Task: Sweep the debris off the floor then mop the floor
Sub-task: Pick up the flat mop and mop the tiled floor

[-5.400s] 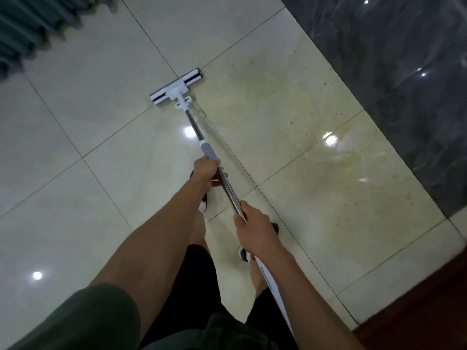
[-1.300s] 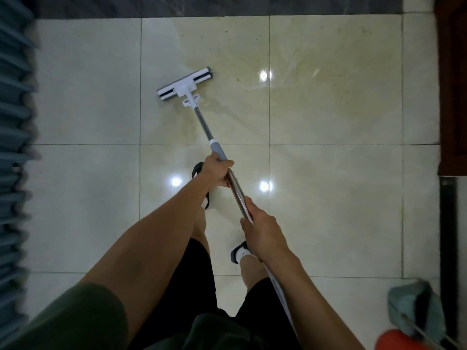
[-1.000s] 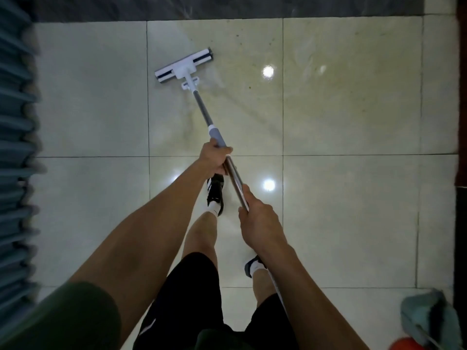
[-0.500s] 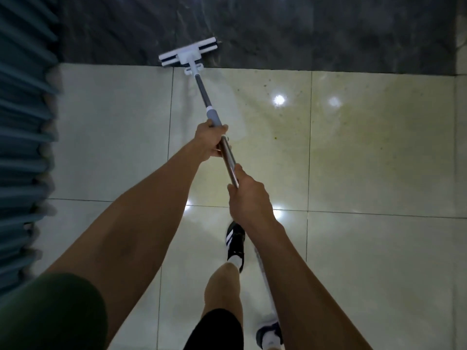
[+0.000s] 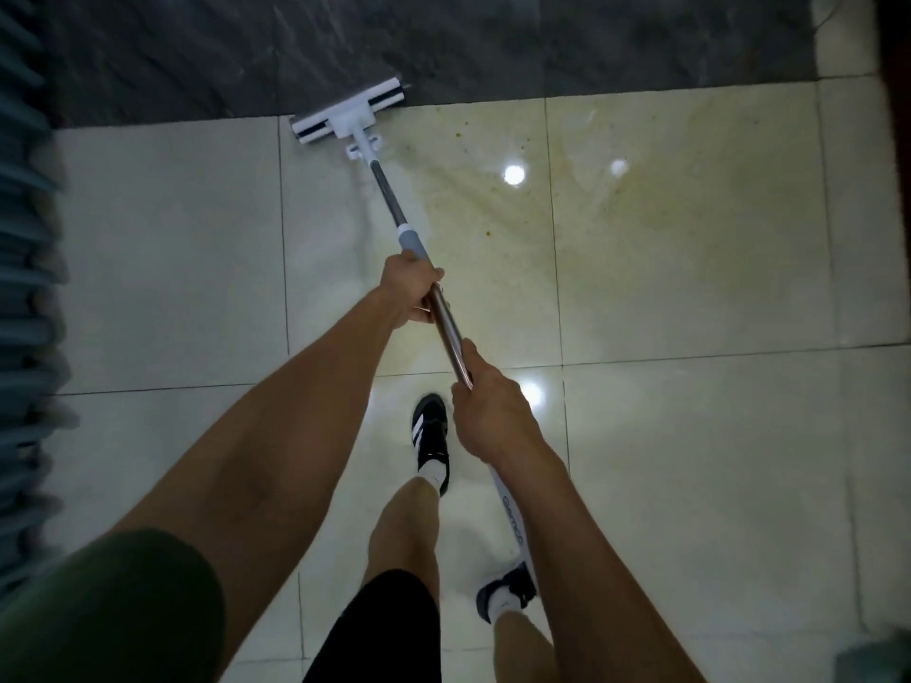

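Gripping the mop [image 5: 389,199] with 2 hands, the person stands over pale floor tiles [image 5: 167,248]. Left hand [image 5: 411,288] curls round the metal pole just below the grey collar; right hand [image 5: 490,411] wraps the pole lower down, nearer the body. Ahead of both hands, the white mop head [image 5: 350,118] lies flat where the pale tiles meet the dark tiles [image 5: 207,61].

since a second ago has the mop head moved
Yes. The mop head has gone forward across the pale tiles and now sits at the edge of the dark marble strip, which it was well short of before.
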Motion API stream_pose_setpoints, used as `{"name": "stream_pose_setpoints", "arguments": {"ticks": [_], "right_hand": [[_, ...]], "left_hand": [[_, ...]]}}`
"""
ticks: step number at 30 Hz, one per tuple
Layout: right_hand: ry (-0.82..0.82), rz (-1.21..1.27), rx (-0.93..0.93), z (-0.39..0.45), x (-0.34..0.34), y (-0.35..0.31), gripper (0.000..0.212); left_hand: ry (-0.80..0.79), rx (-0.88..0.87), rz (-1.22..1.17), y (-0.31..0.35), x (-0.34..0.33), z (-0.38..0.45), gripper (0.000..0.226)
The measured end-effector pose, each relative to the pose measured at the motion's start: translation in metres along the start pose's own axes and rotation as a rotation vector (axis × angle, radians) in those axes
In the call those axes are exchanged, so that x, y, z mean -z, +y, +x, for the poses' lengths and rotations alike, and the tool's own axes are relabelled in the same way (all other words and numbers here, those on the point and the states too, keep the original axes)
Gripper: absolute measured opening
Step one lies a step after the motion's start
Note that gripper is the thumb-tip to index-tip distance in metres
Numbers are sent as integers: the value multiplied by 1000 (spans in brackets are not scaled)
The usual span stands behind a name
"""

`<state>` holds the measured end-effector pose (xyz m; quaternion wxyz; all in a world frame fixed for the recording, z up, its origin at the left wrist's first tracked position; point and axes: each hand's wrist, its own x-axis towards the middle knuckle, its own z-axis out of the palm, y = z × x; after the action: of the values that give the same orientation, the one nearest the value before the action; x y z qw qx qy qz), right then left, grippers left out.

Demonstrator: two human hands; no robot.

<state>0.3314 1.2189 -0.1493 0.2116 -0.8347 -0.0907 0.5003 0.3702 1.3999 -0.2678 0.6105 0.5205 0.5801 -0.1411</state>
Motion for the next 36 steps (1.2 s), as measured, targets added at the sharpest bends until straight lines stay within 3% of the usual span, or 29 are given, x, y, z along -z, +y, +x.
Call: {"name": "stream_pose_setpoints", "arguments": {"ticks": [13, 20, 30, 36], "right_hand": [[-1, 74, -86, -167, 0, 235, 61], [-30, 129, -187, -245, 7, 305, 61], [-20, 155, -104, -227, 28, 281, 61], [14, 170, -80, -168, 38, 218, 61]], "left_hand": [[-99, 53, 169, -165, -176, -154, 22], [-171, 99, 255, -226, -232, -226, 30], [-53, 107, 122, -192, -227, -219, 27], [-78, 87, 58, -129, -193, -163, 53]]}}
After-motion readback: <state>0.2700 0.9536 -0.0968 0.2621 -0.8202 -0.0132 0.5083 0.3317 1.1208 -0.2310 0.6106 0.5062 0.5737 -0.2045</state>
